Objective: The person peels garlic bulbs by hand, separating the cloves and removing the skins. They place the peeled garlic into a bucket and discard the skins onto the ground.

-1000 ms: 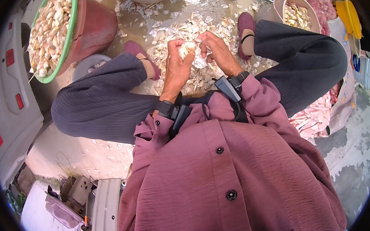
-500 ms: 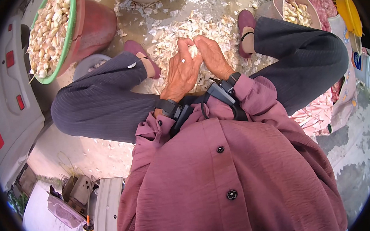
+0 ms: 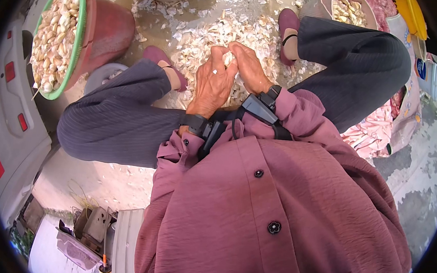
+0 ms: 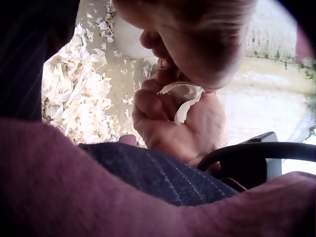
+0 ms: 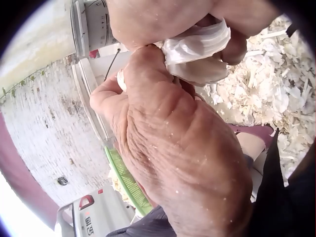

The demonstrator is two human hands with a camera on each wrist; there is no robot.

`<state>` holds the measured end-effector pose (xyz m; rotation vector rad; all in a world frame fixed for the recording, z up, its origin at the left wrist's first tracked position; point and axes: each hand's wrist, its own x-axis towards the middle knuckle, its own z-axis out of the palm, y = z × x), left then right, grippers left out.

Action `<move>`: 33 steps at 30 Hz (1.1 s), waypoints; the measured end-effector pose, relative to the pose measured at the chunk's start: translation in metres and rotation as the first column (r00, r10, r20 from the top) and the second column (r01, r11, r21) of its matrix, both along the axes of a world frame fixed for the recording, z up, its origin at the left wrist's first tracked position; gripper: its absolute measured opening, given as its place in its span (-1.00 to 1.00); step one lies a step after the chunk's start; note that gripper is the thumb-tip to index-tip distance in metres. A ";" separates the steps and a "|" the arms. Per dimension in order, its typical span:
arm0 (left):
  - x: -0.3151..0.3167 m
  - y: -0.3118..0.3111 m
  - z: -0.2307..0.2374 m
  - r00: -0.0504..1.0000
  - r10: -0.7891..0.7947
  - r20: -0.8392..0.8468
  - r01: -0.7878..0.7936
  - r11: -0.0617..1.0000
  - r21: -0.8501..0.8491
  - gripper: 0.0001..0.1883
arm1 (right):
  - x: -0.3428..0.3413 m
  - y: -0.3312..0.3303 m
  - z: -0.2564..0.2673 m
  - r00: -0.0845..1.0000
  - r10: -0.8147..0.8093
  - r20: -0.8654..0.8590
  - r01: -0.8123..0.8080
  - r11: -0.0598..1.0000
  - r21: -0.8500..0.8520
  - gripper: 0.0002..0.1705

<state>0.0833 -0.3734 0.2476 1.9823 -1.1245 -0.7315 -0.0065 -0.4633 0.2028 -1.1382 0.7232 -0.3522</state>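
Observation:
Both hands meet above the heap of garlic skins. A white garlic bulb (image 3: 228,59) shows between the thumbs, largely hidden by the fingers. My left hand (image 3: 211,85) grips it from one side, and my right hand (image 3: 252,72) curls in from the other. In the right wrist view the bulb (image 5: 197,47) appears pale and ridged, thumbs pressed at its edge. A curled flake of papery skin (image 4: 186,96) lies against the right palm in the left wrist view. Another small white flake (image 3: 215,71) sticks to the back of the left hand.
A red bucket (image 3: 109,30) stands at the left, with a green-rimmed basket (image 3: 79,40) of garlic cloves on it. Loose skins (image 3: 195,33) cover the floor between the feet. At the upper right is a pail (image 3: 327,6) of cloves. A grey basin (image 3: 97,75) sits behind the left leg.
A second ago the hands were apart, with the bulb in the left and the right holding loose skin. The right hand then came in against the bulb, and both have stayed together since.

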 end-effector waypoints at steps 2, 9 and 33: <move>-0.001 -0.001 -0.001 0.988 0.123 -0.096 -0.125 0.992 -0.015 -0.68 | 0.003 -0.005 0.005 0.999 0.032 -0.020 -0.035 0.991 -0.130 -0.65; 0.009 0.003 -0.028 0.675 0.325 -0.662 -0.503 0.860 -0.091 -0.66 | -0.007 -0.015 0.008 0.967 0.180 -0.180 -0.179 0.984 0.017 -0.64; 0.010 0.008 -0.026 0.596 0.411 -0.690 -0.562 0.827 0.007 -0.63 | -0.012 -0.026 0.030 0.965 0.093 -0.244 -0.225 0.770 -0.597 -0.78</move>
